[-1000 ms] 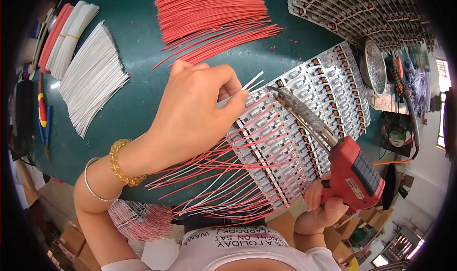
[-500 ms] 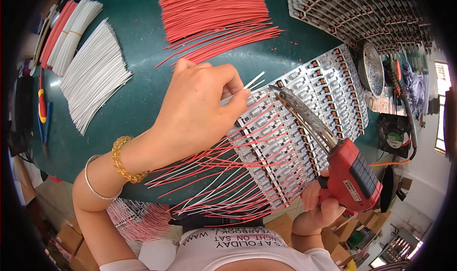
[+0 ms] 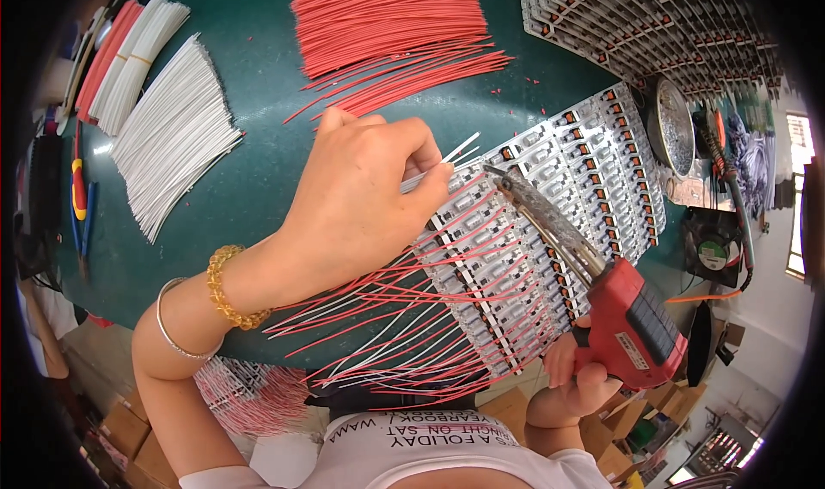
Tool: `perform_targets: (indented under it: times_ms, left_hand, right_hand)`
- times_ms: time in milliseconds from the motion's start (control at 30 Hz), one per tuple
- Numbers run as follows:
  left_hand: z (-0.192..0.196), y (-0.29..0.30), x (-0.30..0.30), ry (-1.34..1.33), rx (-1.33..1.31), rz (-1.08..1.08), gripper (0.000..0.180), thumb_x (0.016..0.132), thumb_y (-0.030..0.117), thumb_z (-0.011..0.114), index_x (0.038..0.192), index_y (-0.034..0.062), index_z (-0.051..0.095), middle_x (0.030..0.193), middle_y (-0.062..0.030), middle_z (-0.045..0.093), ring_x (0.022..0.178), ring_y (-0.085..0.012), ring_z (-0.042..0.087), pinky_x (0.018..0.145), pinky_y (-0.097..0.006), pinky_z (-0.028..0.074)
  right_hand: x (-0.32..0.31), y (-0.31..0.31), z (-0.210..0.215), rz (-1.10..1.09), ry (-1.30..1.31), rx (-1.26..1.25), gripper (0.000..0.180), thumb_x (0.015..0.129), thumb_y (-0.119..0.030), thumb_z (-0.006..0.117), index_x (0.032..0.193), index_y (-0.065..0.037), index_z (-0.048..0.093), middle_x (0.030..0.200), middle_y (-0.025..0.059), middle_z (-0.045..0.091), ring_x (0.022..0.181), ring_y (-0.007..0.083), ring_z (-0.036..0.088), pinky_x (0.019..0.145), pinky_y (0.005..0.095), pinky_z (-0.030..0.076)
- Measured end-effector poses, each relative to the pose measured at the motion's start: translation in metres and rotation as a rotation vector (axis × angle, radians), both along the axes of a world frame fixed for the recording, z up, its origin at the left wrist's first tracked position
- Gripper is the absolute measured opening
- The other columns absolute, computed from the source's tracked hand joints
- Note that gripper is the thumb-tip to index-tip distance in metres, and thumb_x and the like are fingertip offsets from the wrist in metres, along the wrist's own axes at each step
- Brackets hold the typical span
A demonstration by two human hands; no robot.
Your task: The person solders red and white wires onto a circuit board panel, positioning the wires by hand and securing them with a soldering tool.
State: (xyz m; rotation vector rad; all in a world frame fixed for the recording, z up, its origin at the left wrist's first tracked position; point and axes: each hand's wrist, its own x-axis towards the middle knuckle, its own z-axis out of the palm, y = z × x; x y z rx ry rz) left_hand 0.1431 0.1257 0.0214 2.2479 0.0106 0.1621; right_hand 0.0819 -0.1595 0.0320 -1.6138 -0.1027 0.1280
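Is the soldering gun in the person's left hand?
No, the right hand holds the soldering gun, and the left hand holds white wires.

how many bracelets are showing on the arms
2: a yellow beaded bracelet and, farther up, a thin silver bangle, both around the left forearm; others may be hidden.

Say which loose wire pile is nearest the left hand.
The red pile: its lowest strands lie just beyond the left hand; the white pile lies farther left.

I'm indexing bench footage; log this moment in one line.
left hand: pinching white wires | right hand: gripping red soldering gun | gun tip: by circuit boards, contact unclear | red wire pile: on table
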Motion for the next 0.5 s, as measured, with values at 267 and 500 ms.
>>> perform_targets:
  times_ms: [267, 500]
  left_hand:
    - [0.001, -0.001, 0.001, -0.001, 0.009, -0.009, 0.014, 0.08, 0.013, 0.067, 0.07, 0.0053, 0.06, 0.058, 0.001, 0.054, 0.053, -0.0099, 0.044, 0.077, -0.028, 0.033]
    - [0.006, -0.009, -0.006, -0.085, -0.079, 0.021, 0.012, 0.076, 0.008, 0.069, 0.072, 0.0037, 0.059, 0.08, -0.0039, 0.057, 0.076, -0.0162, 0.052, 0.079, -0.031, 0.034]
  right_hand:
    - [0.009, 0.003, 0.008, 0.064, -0.012, 0.022, 0.075, 0.087, -0.05, 0.058, 0.122, 0.012, 0.035, 0.047, -0.0005, 0.044, 0.036, 0.0106, 0.042, 0.039, 0.0248, 0.038]
    - [0.003, -0.007, 0.007, 0.038, 0.038, 0.117, 0.074, 0.087, -0.05, 0.057, 0.123, 0.011, 0.035, 0.047, -0.0007, 0.043, 0.035, 0.0115, 0.043, 0.039, 0.0254, 0.039]
